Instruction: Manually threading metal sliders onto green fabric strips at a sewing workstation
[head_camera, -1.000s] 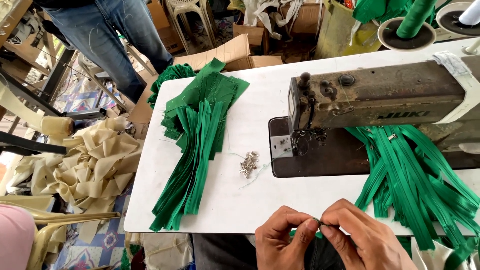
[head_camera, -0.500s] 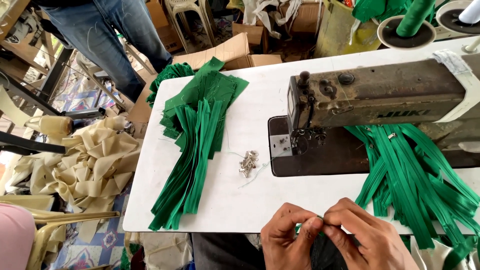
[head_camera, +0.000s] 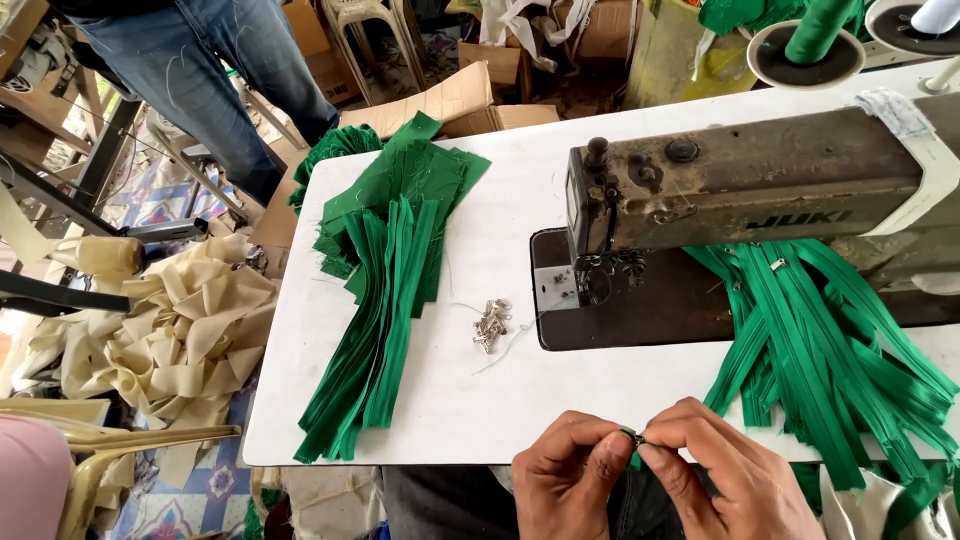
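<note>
At the table's near edge my left hand (head_camera: 565, 475) and my right hand (head_camera: 725, 475) meet fingertip to fingertip, both pinching a small metal zipper slider (head_camera: 636, 437) on a green zipper strip that is mostly hidden under them. A small heap of metal sliders (head_camera: 491, 325) lies on the white table (head_camera: 500, 400) just beyond. A long bundle of green zipper strips (head_camera: 375, 340) lies to the left. More green zippers (head_camera: 830, 340) hang under the sewing machine (head_camera: 760, 190) on the right.
Green fabric pieces (head_camera: 410, 175) are stacked at the bundle's far end. Cream fabric scraps (head_camera: 170, 330) are heaped on the floor to the left. A person in jeans (head_camera: 210, 80) stands behind the table near cardboard boxes (head_camera: 450, 100). Green thread cones (head_camera: 815, 35) sit at the back right.
My two hands have shifted slightly to the right along the table edge, still pinching the slider together. Nothing else has moved.
</note>
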